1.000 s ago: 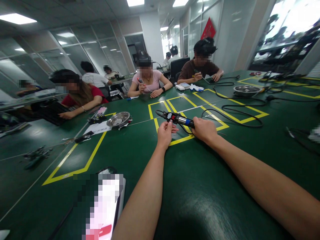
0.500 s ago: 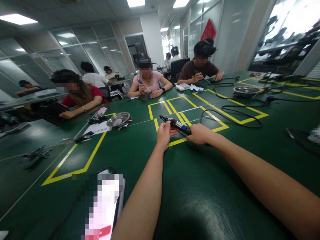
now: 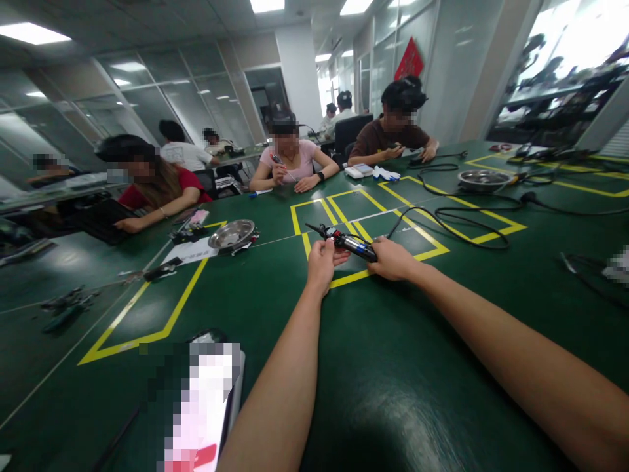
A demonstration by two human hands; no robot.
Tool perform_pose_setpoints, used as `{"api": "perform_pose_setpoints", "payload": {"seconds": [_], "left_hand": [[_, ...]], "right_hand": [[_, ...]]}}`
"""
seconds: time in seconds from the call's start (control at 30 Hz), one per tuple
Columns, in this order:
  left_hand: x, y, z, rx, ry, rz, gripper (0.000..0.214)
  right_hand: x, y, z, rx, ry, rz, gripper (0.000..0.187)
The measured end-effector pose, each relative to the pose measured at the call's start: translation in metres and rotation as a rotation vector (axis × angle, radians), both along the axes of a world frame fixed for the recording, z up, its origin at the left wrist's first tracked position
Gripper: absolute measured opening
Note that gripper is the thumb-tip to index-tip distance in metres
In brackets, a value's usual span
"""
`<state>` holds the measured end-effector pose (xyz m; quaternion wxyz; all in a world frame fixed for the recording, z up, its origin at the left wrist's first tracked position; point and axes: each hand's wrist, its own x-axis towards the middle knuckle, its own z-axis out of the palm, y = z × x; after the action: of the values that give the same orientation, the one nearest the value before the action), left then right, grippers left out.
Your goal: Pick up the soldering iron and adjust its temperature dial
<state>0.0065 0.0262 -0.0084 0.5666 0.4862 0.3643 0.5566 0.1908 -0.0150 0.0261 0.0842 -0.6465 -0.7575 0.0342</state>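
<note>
A slim black-and-silver corded tool (image 3: 354, 245), which looks like an electric screwdriver, is held between my hands above the table, with a blue band near its rear. My left hand (image 3: 322, 265) supports its front end, thumb on the near side and fingers beneath. Round the rear of the barrel my right hand (image 3: 393, 259) is closed. A dark, thin piece (image 3: 315, 229) sticks out leftward past my left thumb; I cannot make out whether it belongs to the tool. The black cord (image 3: 445, 211) runs from near my right hand across the table to the right.
Yellow tape outlines (image 3: 437, 251) mark the green table (image 3: 383, 367). Metal bowls stand left (image 3: 232, 235) and right (image 3: 484, 179). Pliers (image 3: 69, 314) lie far left, and a lit phone-like screen (image 3: 209, 406) stands near my left forearm. Several people sit across the table.
The tool has turned slightly, and the dark piece at its front now reaches farther left. Its cord has shifted near my right hand. A person opposite on the right has lowered a hand.
</note>
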Motion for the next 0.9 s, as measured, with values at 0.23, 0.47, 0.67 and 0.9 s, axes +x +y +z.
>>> {"api": "perform_pose_setpoints", "payload": {"seconds": [0.23, 0.47, 0.67, 0.9], "left_hand": [[0.0, 0.0, 0.0, 0.028, -0.013, -0.012, 0.041], [0.0, 0.0, -0.002, 0.044, 0.068, 0.027, 0.041], [-0.001, -0.001, -0.003, 0.051, 0.137, -0.007, 0.03], [-0.001, -0.003, -0.002, 0.048, 0.152, -0.019, 0.02]], "right_hand": [[0.0, -0.002, 0.004, 0.036, 0.051, -0.066, 0.034], [0.005, 0.002, 0.007, -0.245, 0.919, -0.178, 0.027], [0.05, 0.02, 0.003, -0.184, 1.876, -0.157, 0.028], [0.133, 0.017, -0.012, 0.102, 2.526, -0.054, 0.029]]}}
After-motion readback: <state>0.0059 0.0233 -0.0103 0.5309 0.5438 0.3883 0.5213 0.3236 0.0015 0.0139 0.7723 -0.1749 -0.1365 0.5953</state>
